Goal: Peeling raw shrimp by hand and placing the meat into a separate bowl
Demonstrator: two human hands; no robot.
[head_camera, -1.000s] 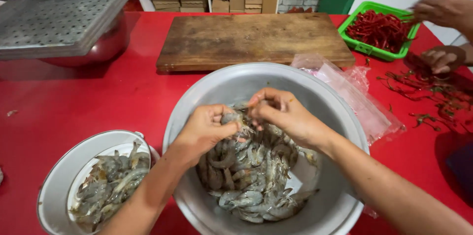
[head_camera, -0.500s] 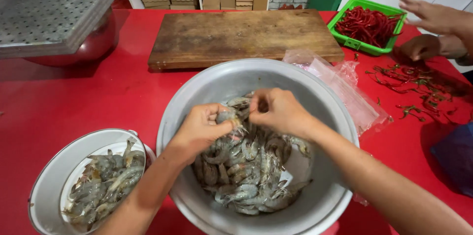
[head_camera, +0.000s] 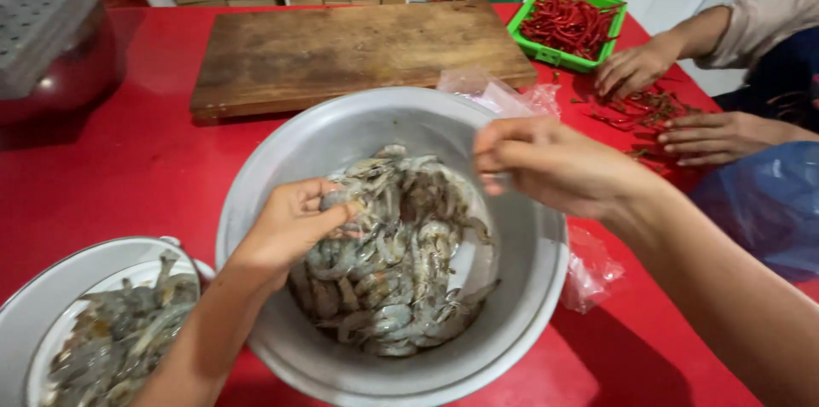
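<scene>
Grey raw shrimp (head_camera: pixel 397 262) lie heaped in the wide round metal basin (head_camera: pixel 529 287) at the centre of the frame, on the red worktop (head_camera: pixel 136 159). The left hand (head_camera: pixel 294 223) is closed on one shrimp at the pile's upper left; its long axis cannot be told under the fingers. The right hand (head_camera: pixel 554 164) hovers over the basin's right rim, fingertips pinched together, though on what cannot be told. The wet, slippery shrimp could slide from the grip.
</scene>
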